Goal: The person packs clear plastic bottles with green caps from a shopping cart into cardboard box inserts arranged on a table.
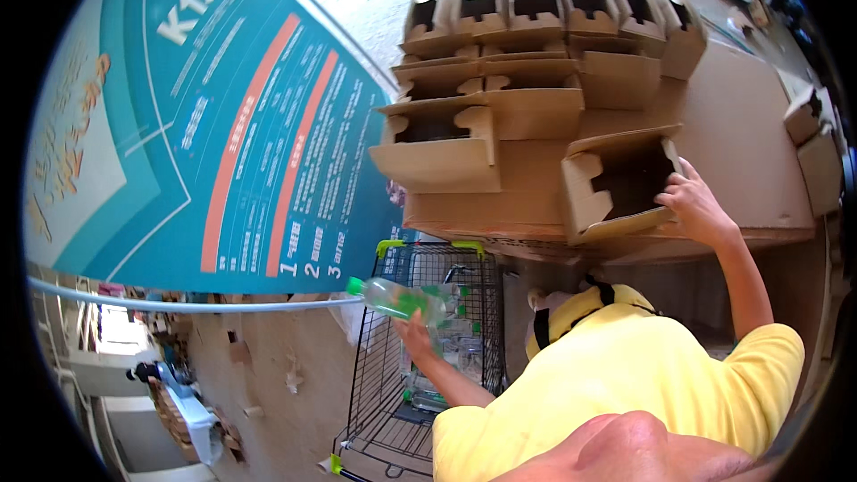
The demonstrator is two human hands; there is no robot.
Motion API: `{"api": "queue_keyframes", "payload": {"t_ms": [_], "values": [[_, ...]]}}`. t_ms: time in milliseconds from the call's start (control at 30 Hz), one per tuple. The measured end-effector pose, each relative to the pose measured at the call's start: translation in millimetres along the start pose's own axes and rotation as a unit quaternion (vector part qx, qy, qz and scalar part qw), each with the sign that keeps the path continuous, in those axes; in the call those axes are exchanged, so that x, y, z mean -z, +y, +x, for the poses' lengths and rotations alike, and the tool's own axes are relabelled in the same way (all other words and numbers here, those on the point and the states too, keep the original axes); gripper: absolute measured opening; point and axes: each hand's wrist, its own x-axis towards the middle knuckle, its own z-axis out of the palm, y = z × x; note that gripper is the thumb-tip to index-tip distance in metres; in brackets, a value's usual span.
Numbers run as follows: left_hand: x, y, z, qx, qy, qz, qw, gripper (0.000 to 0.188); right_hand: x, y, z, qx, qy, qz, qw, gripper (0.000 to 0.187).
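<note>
My left hand is closed round a clear plastic bottle with a green cap and a green label. The bottle lies tilted in the air over a black wire shopping cart, its cap pointing left. More bottles of this kind lie inside the cart. On the right, my right hand grips the right wall of an open cardboard box, fingertips over its rim. That box stands at the near edge of a large cardboard surface, tipped a little. Its inside is dark, and I cannot tell what it holds.
Several open cardboard boxes stand in rows on the large brown cardboard surface. A big teal printed banner on a pale pole rises at the left, beside the cart. More boxes stand at the far right.
</note>
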Motion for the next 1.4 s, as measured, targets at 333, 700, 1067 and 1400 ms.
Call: {"api": "queue_keyframes", "payload": {"t_ms": [333, 700, 1067, 1400], "values": [[-406.0, 106.4, -29.1, -0.130, -0.482, -0.072, 0.863, 0.075, -41.6, 44.3, -13.9, 0.065, 0.153, 0.020, 0.986, 0.020], [-484.3, -7.2, 9.0, -0.153, -0.576, 0.651, 0.470, 0.066, -63.0, 45.3, -4.0, 0.052, 0.274, 0.139, 0.950, 0.012], [-521.1, -134.4, 37.3, -0.218, -0.602, 0.740, 0.206, 0.031, -75.1, 51.9, 1.0, 0.129, 0.260, 0.161, 0.943, 0.006], [-521.8, -134.7, 36.7, -0.010, -0.738, 0.671, 0.064, 0.035, -61.4, 48.2, 3.7, 0.135, 0.261, 0.171, 0.940, 0.008]]}}
